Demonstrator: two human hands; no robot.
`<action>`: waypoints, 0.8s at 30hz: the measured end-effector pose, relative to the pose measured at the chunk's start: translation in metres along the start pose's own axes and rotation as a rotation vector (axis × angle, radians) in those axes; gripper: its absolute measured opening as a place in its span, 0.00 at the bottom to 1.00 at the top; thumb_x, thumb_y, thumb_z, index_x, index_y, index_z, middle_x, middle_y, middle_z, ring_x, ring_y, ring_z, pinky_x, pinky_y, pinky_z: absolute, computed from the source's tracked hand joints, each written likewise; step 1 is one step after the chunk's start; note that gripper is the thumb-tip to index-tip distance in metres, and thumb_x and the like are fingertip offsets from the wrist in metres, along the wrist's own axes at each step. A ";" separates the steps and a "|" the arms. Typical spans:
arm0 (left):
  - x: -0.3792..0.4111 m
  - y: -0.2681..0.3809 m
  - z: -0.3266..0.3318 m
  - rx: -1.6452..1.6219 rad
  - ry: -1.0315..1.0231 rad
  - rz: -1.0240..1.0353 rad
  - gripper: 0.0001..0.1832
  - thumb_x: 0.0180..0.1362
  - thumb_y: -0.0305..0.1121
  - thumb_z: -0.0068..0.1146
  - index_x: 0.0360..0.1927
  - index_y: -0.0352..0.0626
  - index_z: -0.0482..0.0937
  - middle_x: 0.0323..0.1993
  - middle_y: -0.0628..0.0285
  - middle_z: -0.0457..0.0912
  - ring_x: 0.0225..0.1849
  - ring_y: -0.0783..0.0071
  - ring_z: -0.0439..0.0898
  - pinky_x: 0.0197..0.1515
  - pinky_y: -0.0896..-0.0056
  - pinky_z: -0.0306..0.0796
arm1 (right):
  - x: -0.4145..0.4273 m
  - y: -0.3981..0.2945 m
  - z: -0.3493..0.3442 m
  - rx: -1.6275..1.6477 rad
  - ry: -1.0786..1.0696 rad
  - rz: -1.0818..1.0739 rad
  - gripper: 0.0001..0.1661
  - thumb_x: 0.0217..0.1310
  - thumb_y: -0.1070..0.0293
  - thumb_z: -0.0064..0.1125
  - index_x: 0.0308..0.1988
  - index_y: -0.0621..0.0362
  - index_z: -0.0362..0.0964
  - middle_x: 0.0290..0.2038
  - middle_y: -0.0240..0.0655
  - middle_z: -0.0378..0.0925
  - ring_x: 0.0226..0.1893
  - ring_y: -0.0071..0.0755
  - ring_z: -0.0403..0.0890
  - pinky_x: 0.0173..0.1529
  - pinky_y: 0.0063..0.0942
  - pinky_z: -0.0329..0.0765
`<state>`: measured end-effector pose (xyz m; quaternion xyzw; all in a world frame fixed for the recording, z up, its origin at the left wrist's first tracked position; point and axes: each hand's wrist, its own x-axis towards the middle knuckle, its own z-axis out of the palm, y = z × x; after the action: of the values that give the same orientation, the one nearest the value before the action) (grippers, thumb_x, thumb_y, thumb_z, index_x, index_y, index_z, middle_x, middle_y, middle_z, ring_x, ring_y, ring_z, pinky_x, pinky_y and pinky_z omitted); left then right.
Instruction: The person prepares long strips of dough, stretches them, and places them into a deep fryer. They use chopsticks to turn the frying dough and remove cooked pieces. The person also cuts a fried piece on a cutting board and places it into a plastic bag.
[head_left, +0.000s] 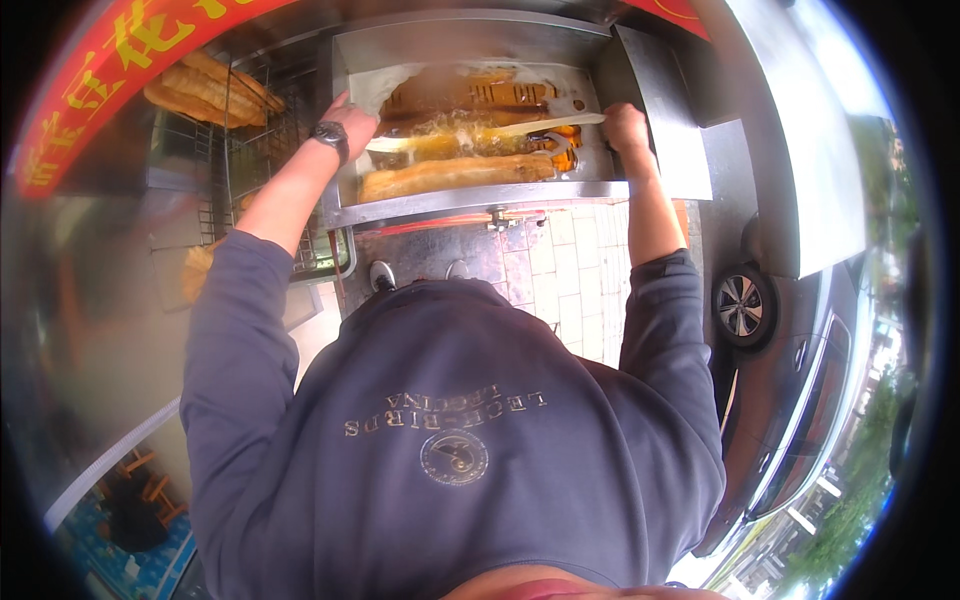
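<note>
A long pale strip of raw dough (570, 121) is stretched across a stainless-steel fryer (480, 196), its middle down in bubbling oil (431, 94). My right hand (626, 129) grips the strip's right end by the fryer's right wall. At the left wall, my left hand (351, 126), with a dark watch on the wrist, is at the other end; the fingers partly hide that end, and the index finger points away from me. Nearer to me, a golden fried dough stick (457, 176) lies along the fryer's front wall. A slotted plate shows under the oil.
Left of the fryer stands a wire rack (227, 161) holding several fried dough sticks (206, 90). A metal panel (664, 112) flanks the fryer on the right. Below its front edge runs a pipe with a valve (499, 219). A parked car (787, 375) is at the right.
</note>
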<state>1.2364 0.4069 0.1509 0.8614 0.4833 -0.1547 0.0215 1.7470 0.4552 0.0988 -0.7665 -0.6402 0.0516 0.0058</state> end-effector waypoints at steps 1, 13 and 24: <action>0.004 0.001 0.002 -0.026 0.053 0.008 0.10 0.48 0.22 0.52 0.30 0.44 0.84 0.33 0.50 0.85 0.46 0.54 0.82 0.74 0.48 0.50 | -0.002 0.000 0.010 -0.048 -0.005 -0.016 0.12 0.57 0.68 0.56 0.40 0.50 0.84 0.41 0.43 0.84 0.44 0.48 0.84 0.53 0.38 0.79; 0.009 0.006 0.004 0.040 0.026 -0.016 0.08 0.46 0.23 0.57 0.29 0.44 0.85 0.30 0.50 0.85 0.42 0.54 0.84 0.68 0.52 0.60 | -0.007 -0.002 0.006 0.009 0.028 -0.071 0.11 0.54 0.65 0.59 0.38 0.51 0.83 0.38 0.44 0.84 0.42 0.51 0.84 0.51 0.41 0.80; 0.023 0.011 0.010 0.015 -0.038 -0.075 0.12 0.54 0.25 0.50 0.36 0.43 0.86 0.37 0.48 0.86 0.46 0.57 0.83 0.59 0.60 0.66 | 0.014 0.010 0.033 -0.026 -0.020 -0.134 0.10 0.51 0.65 0.58 0.33 0.54 0.83 0.36 0.46 0.83 0.41 0.52 0.84 0.50 0.41 0.80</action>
<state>1.2539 0.4184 0.1335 0.8397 0.5136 -0.1755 0.0184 1.7562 0.4651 0.0641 -0.7212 -0.6908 0.0505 -0.0070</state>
